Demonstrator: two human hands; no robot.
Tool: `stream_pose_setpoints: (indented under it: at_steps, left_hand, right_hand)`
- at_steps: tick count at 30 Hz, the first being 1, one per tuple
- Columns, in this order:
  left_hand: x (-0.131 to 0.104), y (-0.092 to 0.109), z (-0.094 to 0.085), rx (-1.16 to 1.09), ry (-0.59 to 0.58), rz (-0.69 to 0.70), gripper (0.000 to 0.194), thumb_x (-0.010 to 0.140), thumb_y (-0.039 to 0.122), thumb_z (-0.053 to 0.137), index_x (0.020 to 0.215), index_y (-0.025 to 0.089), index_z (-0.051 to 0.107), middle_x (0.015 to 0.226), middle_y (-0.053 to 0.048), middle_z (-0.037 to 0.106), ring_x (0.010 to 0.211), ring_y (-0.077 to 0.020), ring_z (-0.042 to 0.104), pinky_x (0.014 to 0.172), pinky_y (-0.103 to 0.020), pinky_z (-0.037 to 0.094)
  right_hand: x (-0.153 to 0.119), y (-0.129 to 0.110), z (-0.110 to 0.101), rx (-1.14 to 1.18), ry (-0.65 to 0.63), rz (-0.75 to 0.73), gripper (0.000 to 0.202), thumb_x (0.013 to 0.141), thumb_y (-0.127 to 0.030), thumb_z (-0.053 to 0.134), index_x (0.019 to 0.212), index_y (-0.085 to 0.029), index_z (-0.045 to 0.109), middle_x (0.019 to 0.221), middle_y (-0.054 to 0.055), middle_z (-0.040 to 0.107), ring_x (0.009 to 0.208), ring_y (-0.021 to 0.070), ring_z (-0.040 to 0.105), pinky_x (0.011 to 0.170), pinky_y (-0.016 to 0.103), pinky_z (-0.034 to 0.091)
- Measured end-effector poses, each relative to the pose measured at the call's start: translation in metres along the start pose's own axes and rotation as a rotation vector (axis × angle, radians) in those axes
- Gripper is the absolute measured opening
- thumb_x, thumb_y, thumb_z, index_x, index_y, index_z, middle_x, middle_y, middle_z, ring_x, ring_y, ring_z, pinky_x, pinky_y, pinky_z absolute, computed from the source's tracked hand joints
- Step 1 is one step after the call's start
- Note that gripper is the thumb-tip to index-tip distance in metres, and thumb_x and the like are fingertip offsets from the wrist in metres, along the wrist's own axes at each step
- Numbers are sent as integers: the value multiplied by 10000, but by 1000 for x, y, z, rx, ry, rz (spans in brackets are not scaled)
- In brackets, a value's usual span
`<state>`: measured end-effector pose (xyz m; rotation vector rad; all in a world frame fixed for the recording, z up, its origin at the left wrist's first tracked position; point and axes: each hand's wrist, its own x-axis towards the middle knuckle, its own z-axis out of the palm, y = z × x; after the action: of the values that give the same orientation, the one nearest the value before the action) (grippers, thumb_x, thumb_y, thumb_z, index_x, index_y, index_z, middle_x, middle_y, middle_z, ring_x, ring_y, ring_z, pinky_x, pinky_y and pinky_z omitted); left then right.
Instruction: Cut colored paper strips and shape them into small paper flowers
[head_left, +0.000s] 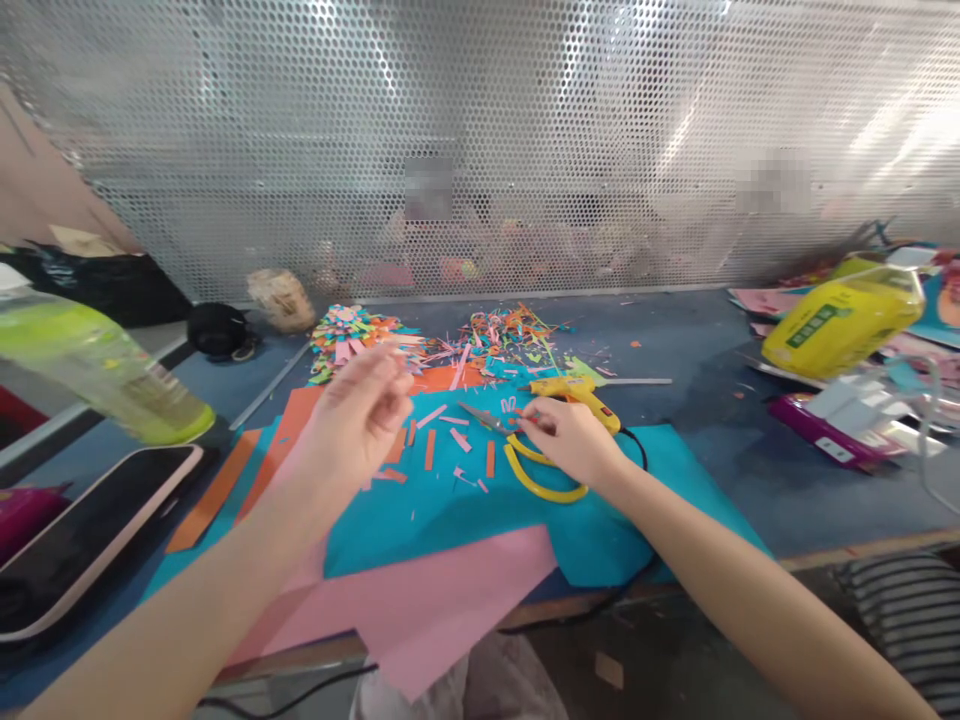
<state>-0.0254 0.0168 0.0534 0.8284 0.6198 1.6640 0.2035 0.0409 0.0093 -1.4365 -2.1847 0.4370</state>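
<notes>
Scissors near glue gun; right hand curled at scissors, grip unclear; left hand half-curled left of scissors, contents unclear.

no text is legible — the green label on the yellow container is blurred.

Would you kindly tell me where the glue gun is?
In the head view, the yellow glue gun lies right of centre, just beyond the right hand.
</notes>
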Motion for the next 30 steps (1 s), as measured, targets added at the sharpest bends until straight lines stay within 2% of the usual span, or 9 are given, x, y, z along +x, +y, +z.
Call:
stream_pose_setpoints:
  at_steps: [2,5,8,11,15,18,21,24,30]
  left_hand:
    - [-4,-14,0,120,3,-37,212,598,111,738,797,150,676,683,4,636,573,-60,581,449,-116,462]
    - [-12,-30,2,208,-54,-98,154,586,163,755,720,161,679,668,-9,657,569,-89,593,457,-160,468]
    - [-17,-37,1,236,-141,-151,111,618,229,743,651,160,662,640,-9,657,504,-84,571,459,-186,461]
    - [-18,-42,-2,245,-190,-163,108,685,253,694,656,160,647,658,-13,650,555,-99,586,497,-203,465]
    - [-20,-49,-6,312,-185,-146,91,680,245,694,692,169,645,686,-10,640,628,-117,594,544,-223,470]
    - [-24,-52,-5,458,-214,-112,109,663,251,703,729,175,663,726,-14,654,627,-115,586,552,-227,472]
    - [-29,-51,-2,597,-289,-75,122,699,279,666,758,174,678,721,-21,664,584,-113,577,532,-231,470]
    - [-33,-48,1,682,-327,-41,110,732,267,631,763,177,685,663,-11,655,556,-106,567,537,-224,469]
    - [-32,-51,-3,682,-274,-40,125,751,281,610,803,181,665,750,-16,660,599,-114,581,570,-237,478]
  right_hand:
    - [1,1,0,-84,-12,-13,209,844,-327,452,885,-230,632,620,-10,643,507,119,539,434,208,270]
    - [2,2,-1,-261,14,-72,265,865,-315,426,1009,-297,648,759,-8,704,624,150,615,451,221,280]
    - [1,3,-2,-450,27,-163,319,877,-319,405,1123,-324,608,874,-3,715,716,177,641,451,237,279]
    - [-1,2,-2,-518,58,-226,343,877,-317,397,1164,-319,584,856,0,711,705,179,642,439,241,286]
    - [-6,-1,2,-275,196,-342,317,869,-330,436,1133,-280,604,871,-3,700,678,138,631,497,227,385]
    - [-9,-4,5,-10,173,-464,332,852,-323,496,1163,-233,573,861,1,695,609,97,604,564,200,445]
    - [-10,-5,6,81,149,-529,324,861,-251,491,1178,-227,555,928,13,687,655,96,614,598,197,467]
    - [-10,-5,6,89,167,-527,281,876,-196,453,1122,-224,586,991,24,678,793,120,630,661,212,478]
    - [-4,-3,6,106,97,-392,270,859,-143,435,1063,-203,601,957,43,667,793,137,614,683,240,489]
